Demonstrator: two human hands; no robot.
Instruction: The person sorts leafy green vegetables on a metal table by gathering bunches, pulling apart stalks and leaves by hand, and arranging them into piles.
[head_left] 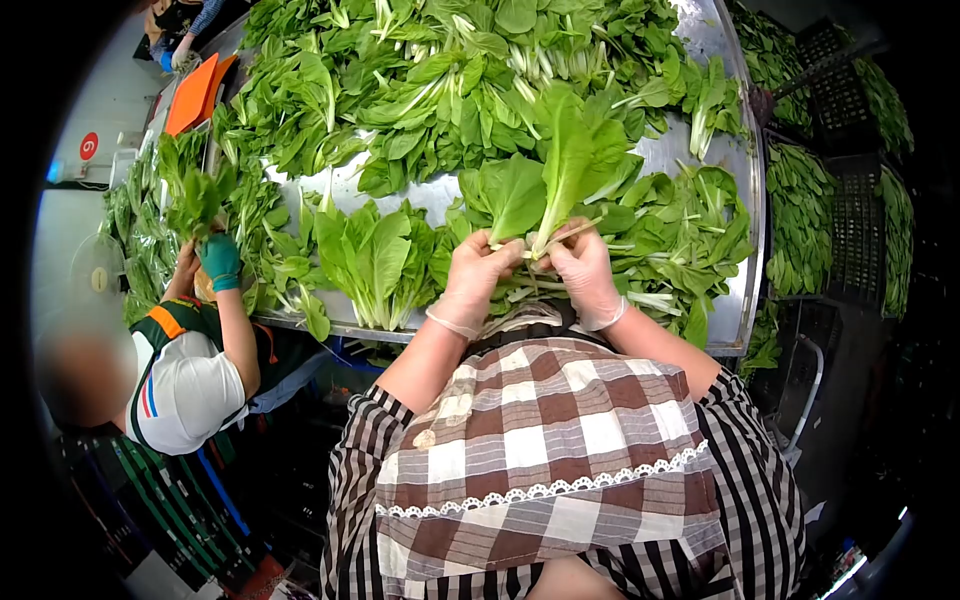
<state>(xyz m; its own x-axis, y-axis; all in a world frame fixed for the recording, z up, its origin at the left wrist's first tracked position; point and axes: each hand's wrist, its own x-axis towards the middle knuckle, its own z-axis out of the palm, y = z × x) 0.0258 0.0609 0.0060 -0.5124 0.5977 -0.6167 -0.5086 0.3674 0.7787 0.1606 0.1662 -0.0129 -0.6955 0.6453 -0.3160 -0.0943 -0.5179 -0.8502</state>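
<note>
Both my hands wear thin clear gloves and hold a bunch of leafy greens upright by its pale stalks above the near edge of the metal table. My left hand grips the stalks on the left side, under a broad leaf. Touching it from the right, my right hand pinches the stalks. A trimmed bunch of greens lies just left of my hands on the table.
Heaps of loose greens cover the table's far half. At my left a co-worker in a green glove holds another bunch. Black crates of greens stand at the right. Orange boards lie at the far left.
</note>
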